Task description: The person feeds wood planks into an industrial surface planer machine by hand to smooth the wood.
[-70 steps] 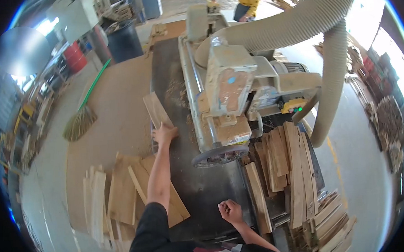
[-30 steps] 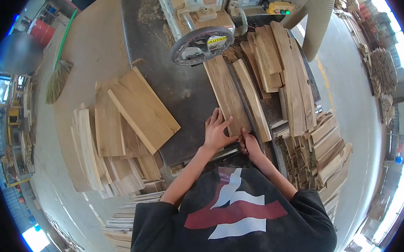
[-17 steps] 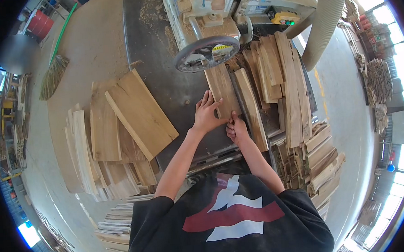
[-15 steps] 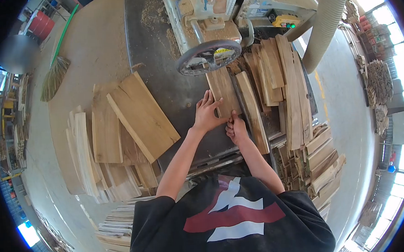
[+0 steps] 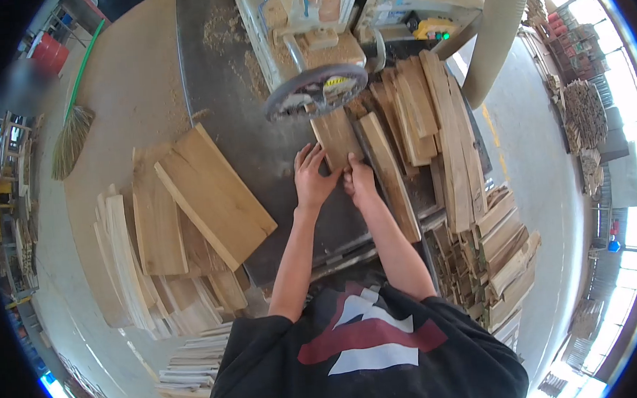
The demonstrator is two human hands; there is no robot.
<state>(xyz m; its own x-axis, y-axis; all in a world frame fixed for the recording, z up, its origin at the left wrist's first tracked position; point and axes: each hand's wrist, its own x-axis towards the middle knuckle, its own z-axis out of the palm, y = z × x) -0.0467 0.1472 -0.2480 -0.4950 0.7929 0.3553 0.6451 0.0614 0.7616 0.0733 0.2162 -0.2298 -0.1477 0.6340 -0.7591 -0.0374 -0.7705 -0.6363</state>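
A short wooden board (image 5: 337, 137) lies flat on the dark metal machine table (image 5: 259, 159), its far end beneath the machine's handwheel (image 5: 316, 92). My right hand (image 5: 361, 180) grips the near end of this board, thumb on top and fingers curled below. My left hand (image 5: 313, 183) is at the board's left edge, its fingers stretched and thumb apart; whether it touches the wood is hard to see. Just right of the board runs a narrow wooden strip (image 5: 389, 177).
Large planks (image 5: 217, 197) are stacked at the left, partly on the table. More long boards (image 5: 452, 141) lie on the right, with a pile of offcuts (image 5: 504, 240) below. A thick hose (image 5: 494, 53) hangs at upper right. A green-handled broom (image 5: 74, 140) lies at left.
The board has moved slightly farther under the handwheel, with my right hand following. My left hand has slid back toward the board's near left corner. The whole view has shifted slightly.
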